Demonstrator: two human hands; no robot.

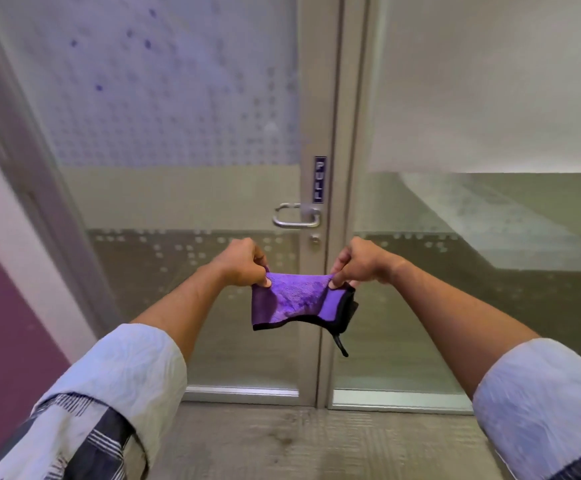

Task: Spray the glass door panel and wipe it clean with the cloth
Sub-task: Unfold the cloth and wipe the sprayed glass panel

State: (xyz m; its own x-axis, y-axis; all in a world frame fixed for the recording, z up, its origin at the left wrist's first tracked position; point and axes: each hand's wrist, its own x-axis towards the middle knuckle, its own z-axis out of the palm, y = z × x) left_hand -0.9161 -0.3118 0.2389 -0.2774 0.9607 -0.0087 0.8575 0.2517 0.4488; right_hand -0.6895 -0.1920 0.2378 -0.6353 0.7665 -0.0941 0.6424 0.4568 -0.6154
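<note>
Both hands — left hand (244,263), right hand (358,261) — pinch the purple cloth (296,301) before the glass door panel (185,188); no spray bottle visible — dry wiping may smear.

The cloth (292,301) is a purple fabric with a nubby, matt pile, bound along its edge in black trim. Behind it, the glass door panel (185,140) is smooth, frosted above with a pattern of small dots and clearer lower down. The door frame (320,98) beside the cloth is matt, pale brushed metal, and the handle (294,216) just above the cloth is glossy polished metal. Below the cloth, the floor (316,441) looks rough and dull. The sleeves (119,379) are thin, creased woven fabric.
</note>
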